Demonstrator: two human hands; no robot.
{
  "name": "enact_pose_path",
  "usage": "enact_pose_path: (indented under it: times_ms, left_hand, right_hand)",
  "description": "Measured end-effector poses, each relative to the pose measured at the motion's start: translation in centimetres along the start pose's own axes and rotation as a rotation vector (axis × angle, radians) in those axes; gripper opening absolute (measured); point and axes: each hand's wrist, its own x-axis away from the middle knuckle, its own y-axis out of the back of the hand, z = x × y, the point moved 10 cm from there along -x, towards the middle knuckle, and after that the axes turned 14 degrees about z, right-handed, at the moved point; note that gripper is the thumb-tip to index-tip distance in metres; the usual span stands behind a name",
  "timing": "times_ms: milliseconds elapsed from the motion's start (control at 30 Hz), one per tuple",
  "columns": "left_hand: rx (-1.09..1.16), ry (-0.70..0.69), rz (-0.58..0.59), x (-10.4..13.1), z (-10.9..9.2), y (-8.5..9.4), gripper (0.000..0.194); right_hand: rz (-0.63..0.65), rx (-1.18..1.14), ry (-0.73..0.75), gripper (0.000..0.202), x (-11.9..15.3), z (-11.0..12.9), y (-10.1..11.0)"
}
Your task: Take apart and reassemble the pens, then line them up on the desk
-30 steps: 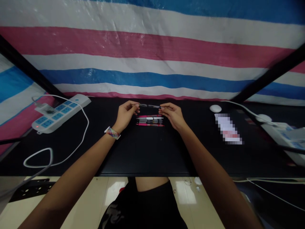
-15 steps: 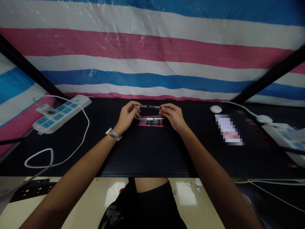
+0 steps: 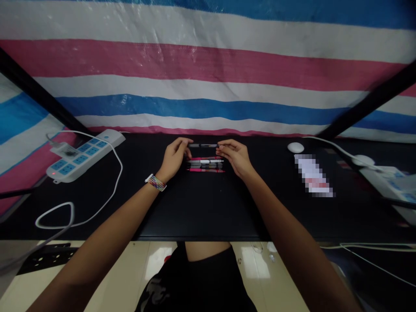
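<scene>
A dark pen (image 3: 203, 145) lies crosswise between my two hands, at the far side of the black table. My left hand (image 3: 174, 157) pinches its left end between thumb and fingers. At the other end, the closed fingertips of my right hand (image 3: 236, 157) grip the pen. Just below it, nearer to me, several pens lie side by side in a row: a white pen (image 3: 206, 161), a dark one (image 3: 205, 166) and a pink pen (image 3: 206, 170) among them. Another pink pen (image 3: 208, 158) shows partly behind the white one.
On the left of the table (image 3: 195, 212) stands a white power strip (image 3: 85, 157) with a looping white cable (image 3: 118, 177). To the right lie a white mouse-like object (image 3: 295, 147), a blurred-out paper (image 3: 313, 175) and another power strip (image 3: 383, 182). A striped sheet (image 3: 208, 65) hangs behind.
The held pen looks marginally lower and more level, and both hands have barely shifted. The row of pens stays in place.
</scene>
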Motion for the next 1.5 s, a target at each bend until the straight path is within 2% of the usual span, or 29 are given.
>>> enact_pose_path:
  times_ms: [100, 233, 267, 367, 500, 667, 900, 1067, 1267, 1400, 1500]
  left_hand:
    - [-0.003, -0.033, 0.006, 0.0, 0.0, -0.2, 0.019]
    - [-0.084, -0.124, 0.006, 0.2, -1.0, -0.4, 0.051]
    - [-0.091, -0.115, 0.015, 0.3, -1.1, -0.4, 0.049]
    - [-0.082, -0.030, 0.020, 0.2, -0.9, -0.3, 0.015]
    - [-0.149, 0.068, 0.001, 0.3, -0.6, 0.0, 0.045]
    - [-0.128, 0.118, -0.003, 0.4, 0.1, 0.0, 0.064]
    - [-0.100, 0.001, 0.016, 0.3, -1.5, -0.4, 0.040]
    - [-0.038, 0.010, 0.012, 0.1, -1.1, -0.3, 0.026]
    - [0.085, 0.009, -0.011, -0.1, -0.7, -0.3, 0.023]
    - [0.132, 0.022, -0.040, -0.1, -0.7, 0.0, 0.023]
    - [0.172, 0.023, -0.036, 0.0, -0.8, -0.1, 0.025]
  right_hand:
    - [0.005, 0.010, -0.023, 0.032, 0.0, -0.3, -0.1]
    - [-0.019, -0.010, -0.022, 0.032, 0.0, -0.5, 0.2]
    - [-0.019, -0.014, -0.015, 0.032, 0.0, -0.4, 0.2]
    - [-0.003, 0.000, -0.004, 0.031, -0.1, -0.4, 0.0]
    - [0.013, 0.029, -0.016, 0.034, -0.1, -0.5, -0.2]
    - [0.015, 0.019, 0.003, 0.032, 0.0, -0.2, -0.5]
    - [-0.007, -0.002, -0.019, 0.031, 0.1, 0.0, -0.4]
    - [0.002, -0.049, -0.056, 0.031, 0.1, -0.4, -0.6]
    - [0.064, -0.233, -0.127, 0.023, 0.1, -0.7, -1.3]
    - [0.166, -0.330, -0.187, 0.038, 0.6, -0.5, -2.6]
    - [0.157, -0.347, -0.168, 0.040, 0.6, -0.3, -2.6]
